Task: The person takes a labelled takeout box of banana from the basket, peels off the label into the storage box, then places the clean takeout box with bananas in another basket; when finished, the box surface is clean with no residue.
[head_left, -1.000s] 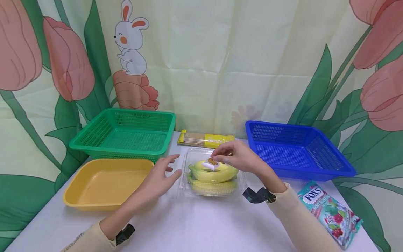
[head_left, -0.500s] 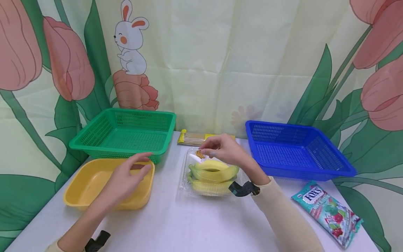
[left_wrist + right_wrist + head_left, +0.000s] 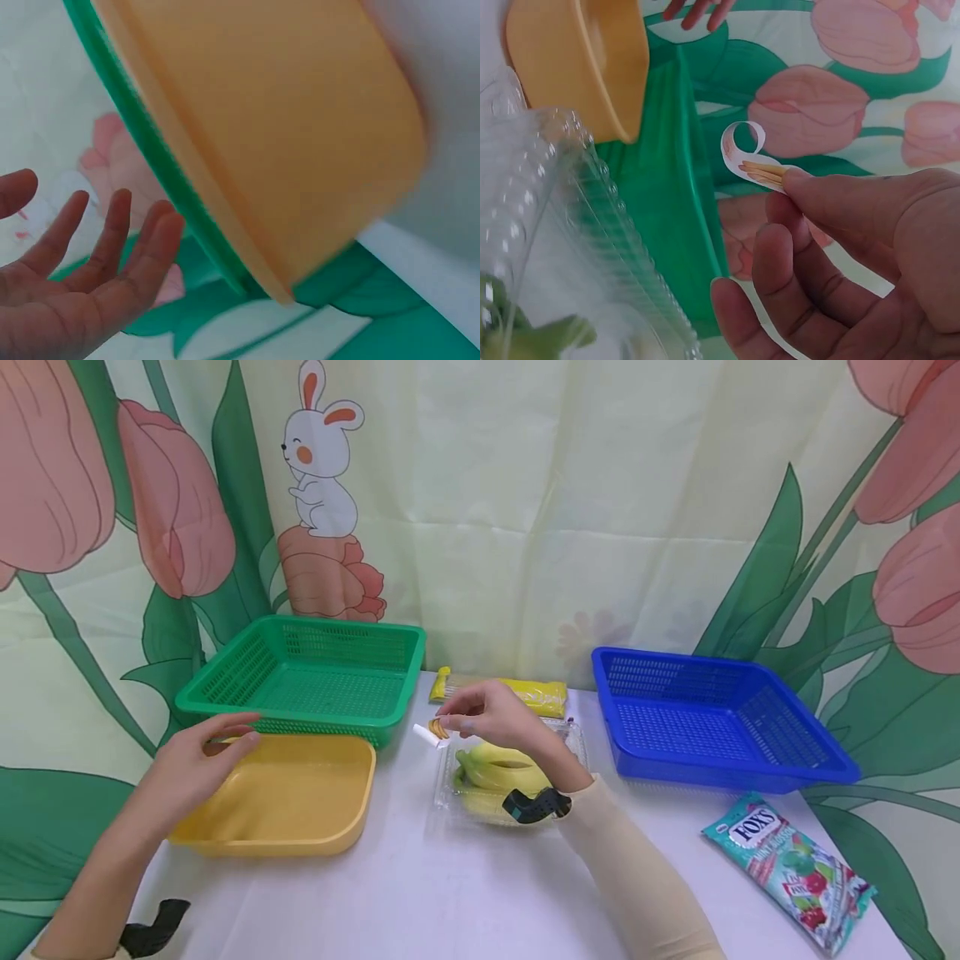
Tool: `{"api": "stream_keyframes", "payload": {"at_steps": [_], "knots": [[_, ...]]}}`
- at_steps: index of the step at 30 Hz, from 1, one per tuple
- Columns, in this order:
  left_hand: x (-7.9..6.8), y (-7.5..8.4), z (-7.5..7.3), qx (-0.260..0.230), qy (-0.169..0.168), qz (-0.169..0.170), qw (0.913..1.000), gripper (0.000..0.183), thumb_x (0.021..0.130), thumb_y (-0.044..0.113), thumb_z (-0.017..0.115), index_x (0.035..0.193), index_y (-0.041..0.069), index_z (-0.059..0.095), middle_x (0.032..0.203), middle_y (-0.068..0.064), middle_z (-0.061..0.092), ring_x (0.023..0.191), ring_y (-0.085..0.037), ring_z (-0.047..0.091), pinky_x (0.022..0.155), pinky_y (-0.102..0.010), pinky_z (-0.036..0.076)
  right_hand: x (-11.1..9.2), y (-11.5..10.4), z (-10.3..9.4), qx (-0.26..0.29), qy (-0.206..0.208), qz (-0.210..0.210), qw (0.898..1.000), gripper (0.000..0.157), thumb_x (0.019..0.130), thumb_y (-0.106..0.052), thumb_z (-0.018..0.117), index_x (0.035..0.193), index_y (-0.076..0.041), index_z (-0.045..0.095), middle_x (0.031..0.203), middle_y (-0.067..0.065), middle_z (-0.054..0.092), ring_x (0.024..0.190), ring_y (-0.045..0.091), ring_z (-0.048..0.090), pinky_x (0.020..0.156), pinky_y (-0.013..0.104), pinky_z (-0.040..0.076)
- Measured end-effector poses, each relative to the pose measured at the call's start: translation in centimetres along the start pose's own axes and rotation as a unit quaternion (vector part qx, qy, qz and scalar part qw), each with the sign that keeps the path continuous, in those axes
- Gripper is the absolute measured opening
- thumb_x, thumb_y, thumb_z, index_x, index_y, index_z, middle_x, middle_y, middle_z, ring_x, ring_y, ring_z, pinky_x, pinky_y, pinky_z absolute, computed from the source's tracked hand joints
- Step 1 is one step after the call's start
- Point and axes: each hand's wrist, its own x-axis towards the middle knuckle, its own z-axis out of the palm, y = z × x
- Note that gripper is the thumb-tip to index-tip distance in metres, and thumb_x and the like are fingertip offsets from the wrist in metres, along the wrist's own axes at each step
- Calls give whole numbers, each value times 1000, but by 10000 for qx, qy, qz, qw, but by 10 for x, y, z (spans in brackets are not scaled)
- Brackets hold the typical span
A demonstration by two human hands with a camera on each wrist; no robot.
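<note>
Between thumb and forefinger my right hand (image 3: 491, 720) pinches a banana sticker (image 3: 761, 171), a curled white paper strip with a small banana picture. In the head view this hand is above the far left part of a clear plastic clamshell box (image 3: 442, 797). Yellow-green bananas (image 3: 498, 768) lie inside the box, partly hidden by my right wrist. Over the left side of the yellow tub (image 3: 300, 793) hovers my left hand (image 3: 191, 768), fingers spread and holding nothing. The left wrist view has those loose fingers (image 3: 112, 247) beside the tub's rim.
A green basket (image 3: 337, 693) stands behind the yellow tub. At the back right is a blue basket (image 3: 727, 768). A yellow packet of sticks or noodles (image 3: 536, 696) lies behind the box. A Fox's candy bag (image 3: 791, 868) lies at the right edge of the white table (image 3: 420, 902).
My left hand has moved left, from beside the box to over the tub's left side. My right hand has carried the sticker left, from above the bananas to the box's far left corner.
</note>
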Motion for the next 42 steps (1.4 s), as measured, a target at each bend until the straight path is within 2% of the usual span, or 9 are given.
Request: {"api": "stream_keyframes", "payload": {"at_steps": [7,12,14,18,20,24,29,36,42], "knots": [[9,-43,-20,212,21,-255,9994,67,113,43,43,158,-7,37,148,-44,46,129,-64,45,94,-72,51,14,-1,13,158,-110,-134,9997,15,98,-13,75,109,-4,81,102,12,81,83,23,74,79,33,65],[19,-66,-29,1,-691,-845,9940,79,113,48,37,160,-14,20,152,-50,32,124,-60,50,85,-53,62,20,-2,16,203,-175,-199,9994,16,99,-13,74,110,-3,81,101,12,81,81,22,73,79,31,65],[24,-75,-29,-192,-1048,-1098,9882,83,113,50,37,160,-15,16,151,-50,31,113,-50,60,79,-44,65,22,-2,18,203,-201,-227,9993,16,99,-13,74,110,-3,81,101,14,81,82,28,74,79,33,65],[29,-89,-25,-530,-1414,-1346,9793,83,113,48,40,159,-17,15,142,-49,41,94,-25,67,76,-40,65,24,-1,22,243,-225,-175,9993,15,99,-12,74,109,-3,81,103,19,81,82,30,73,77,32,65],[28,-92,-23,-558,-1429,-1344,9790,80,114,44,40,158,-17,16,138,-48,45,88,-17,67,74,-37,65,25,0,24,252,-230,-122,9993,16,99,-13,74,110,-4,81,104,18,81,82,30,73,75,29,64],[27,-96,-19,-583,-1365,-1227,9813,70,115,34,40,158,-17,18,140,-51,43,87,-17,68,74,-36,66,27,2,27,290,-187,-34,9994,15,98,-12,75,108,-4,81,100,14,82,78,27,71,72,26,63],[26,-97,-15,-503,-1300,-1066,9845,61,115,23,41,159,-15,21,144,-52,38,88,-17,67,75,-36,67,30,1,34,186,-292,72,9994,14,98,-14,75,108,-6,81,99,19,80,73,19,67,70,22,59],[28,-95,-10,-503,-1317,-1016,9848,59,115,23,42,159,-13,24,147,-50,38,91,-16,67,76,-35,66,37,-5,46,-2,-319,164,9994,13,97,-17,78,105,-9,82,95,14,81,78,30,71,68,21,58],[30,-90,-4,-579,-1381,-929,9844,60,115,22,43,160,-11,25,148,-48,40,93,-15,68,76,-35,66,44,-11,59,12,-457,239,9987,12,97,-18,78,105,-9,82,94,12,80,70,16,64,65,19,54]]}}
